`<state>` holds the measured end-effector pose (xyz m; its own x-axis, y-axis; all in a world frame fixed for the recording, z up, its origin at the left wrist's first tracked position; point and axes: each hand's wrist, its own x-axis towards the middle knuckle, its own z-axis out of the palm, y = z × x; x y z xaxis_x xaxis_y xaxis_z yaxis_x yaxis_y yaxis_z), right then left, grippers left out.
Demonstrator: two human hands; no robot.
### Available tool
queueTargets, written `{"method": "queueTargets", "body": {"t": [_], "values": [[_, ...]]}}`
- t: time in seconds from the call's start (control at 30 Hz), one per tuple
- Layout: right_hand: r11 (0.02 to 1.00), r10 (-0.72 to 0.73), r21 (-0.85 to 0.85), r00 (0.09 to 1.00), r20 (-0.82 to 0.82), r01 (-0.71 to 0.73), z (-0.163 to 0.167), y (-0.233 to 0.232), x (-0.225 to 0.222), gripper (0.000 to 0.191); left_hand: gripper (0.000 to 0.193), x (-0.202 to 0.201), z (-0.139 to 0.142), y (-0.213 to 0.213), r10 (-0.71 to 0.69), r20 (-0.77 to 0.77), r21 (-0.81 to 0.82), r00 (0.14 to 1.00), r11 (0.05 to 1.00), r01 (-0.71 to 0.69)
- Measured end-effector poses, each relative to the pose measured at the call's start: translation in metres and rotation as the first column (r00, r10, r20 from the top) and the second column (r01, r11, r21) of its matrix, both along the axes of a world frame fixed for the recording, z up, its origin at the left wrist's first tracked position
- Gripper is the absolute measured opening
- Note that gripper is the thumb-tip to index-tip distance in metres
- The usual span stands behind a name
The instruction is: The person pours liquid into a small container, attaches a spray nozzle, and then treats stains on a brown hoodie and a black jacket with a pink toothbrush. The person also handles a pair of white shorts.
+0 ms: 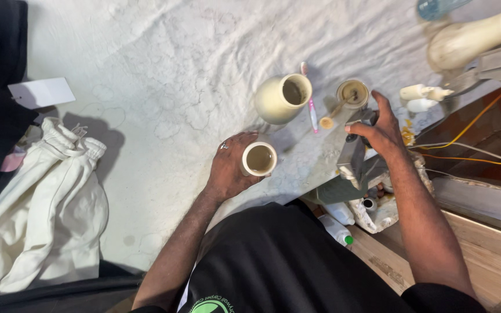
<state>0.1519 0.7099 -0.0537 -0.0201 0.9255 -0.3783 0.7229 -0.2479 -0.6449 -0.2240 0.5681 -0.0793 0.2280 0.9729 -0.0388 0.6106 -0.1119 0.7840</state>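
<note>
While gripped upright in the left hand (227, 168), mouth toward the camera, long axis vertical: small cream ceramic cup (258, 159), smooth, pale rim, brownish inside, contents unclear. Positioned at the edge of the white cloth-covered table (163, 87). Right hand (381, 128) half closed around a grey metal fixture (355, 152), fingers curled on its top. Just beyond, cream vase (281, 98) lying tilted, dark hollow showing; nearby small round pot (352, 93) with a stick resting inside.

Upright cream cup (259, 159), open-topped
</note>
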Motion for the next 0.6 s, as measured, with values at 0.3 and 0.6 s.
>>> {"method": "queueTargets", "body": {"t": [0.3, 0.6], "values": [[0.56, 0.593, 0.694, 0.804, 0.046, -0.452, 0.022, -0.095, 0.057, 0.057, 0.09, 0.017, 0.029, -0.04, 0.075, 0.148, 0.116, 0.986, 0.989, -0.093], [0.485, 0.544, 0.765, 0.831, 0.114, -0.423, 0.041, -0.136, 0.075, 0.058, 0.082, 0.035, 0.032, -0.062, 0.141, 0.147, 0.096, 0.979, 0.983, -0.156]]}}
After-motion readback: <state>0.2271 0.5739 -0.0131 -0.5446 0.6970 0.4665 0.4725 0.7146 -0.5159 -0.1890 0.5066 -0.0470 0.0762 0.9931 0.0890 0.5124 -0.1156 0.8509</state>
